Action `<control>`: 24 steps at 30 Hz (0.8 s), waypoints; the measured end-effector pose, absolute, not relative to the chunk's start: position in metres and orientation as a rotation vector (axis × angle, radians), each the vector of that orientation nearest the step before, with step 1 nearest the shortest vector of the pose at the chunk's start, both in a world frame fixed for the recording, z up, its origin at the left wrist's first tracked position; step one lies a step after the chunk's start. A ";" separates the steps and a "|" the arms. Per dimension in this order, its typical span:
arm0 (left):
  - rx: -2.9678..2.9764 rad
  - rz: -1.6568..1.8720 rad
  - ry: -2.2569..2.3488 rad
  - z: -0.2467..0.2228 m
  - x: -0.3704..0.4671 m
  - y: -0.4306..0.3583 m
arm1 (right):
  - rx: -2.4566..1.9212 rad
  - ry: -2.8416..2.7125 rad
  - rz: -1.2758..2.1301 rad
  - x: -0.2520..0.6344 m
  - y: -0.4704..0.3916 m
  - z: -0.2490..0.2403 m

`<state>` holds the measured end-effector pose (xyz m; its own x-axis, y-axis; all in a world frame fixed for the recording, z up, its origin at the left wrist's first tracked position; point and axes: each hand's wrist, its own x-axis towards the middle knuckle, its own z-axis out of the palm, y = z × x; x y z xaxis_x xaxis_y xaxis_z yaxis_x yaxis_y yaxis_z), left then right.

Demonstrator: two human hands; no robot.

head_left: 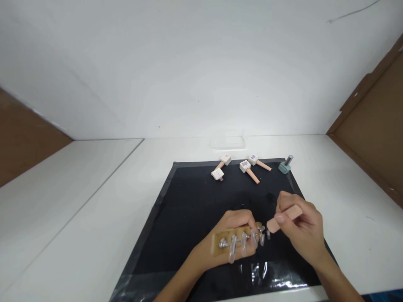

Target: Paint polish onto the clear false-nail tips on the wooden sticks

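1. My left hand is curled closed around a gold-brown strip, which lies across it with the fingers bent at its far end.
2. A row of clear nail tips stands off the strip on small silver mounts; the tips slant toward the near side of the black mat.
3. My right hand is closed in a pinch on a peach handle, with the thumb laid along it. The handle's lower end is beside the strip's right end, near the last tips; I cannot tell whether it touches them.
4. Both hands are above the near right part of the mat, which covers part of the white table.
5. Beyond them, 2 white bottles with purple labels lie tipped over, their peach caps pointing toward my right hand's side.
6. Left of those are 2 more white bottles, close together.
7. A teal bottle with a silver cap sits at the mat's far right corner.
8. A clear tray lies behind the mat.
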<state>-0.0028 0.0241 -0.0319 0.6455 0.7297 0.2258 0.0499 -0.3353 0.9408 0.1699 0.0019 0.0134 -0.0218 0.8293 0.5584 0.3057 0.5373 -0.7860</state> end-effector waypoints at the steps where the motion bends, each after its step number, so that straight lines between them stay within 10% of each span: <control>1: 1.802 0.794 0.626 -0.032 -0.003 0.024 | -0.958 -1.610 0.599 0.170 0.002 0.013; 24: 1.806 0.788 0.587 -0.031 -0.001 0.026 | -0.884 -1.631 0.619 0.172 0.000 0.011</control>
<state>-0.0010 0.0262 -0.0310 0.6652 0.7068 0.2408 0.0291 -0.3468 0.9375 0.1723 0.0002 0.0112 -0.0948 0.8118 0.5762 0.2250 0.5813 -0.7819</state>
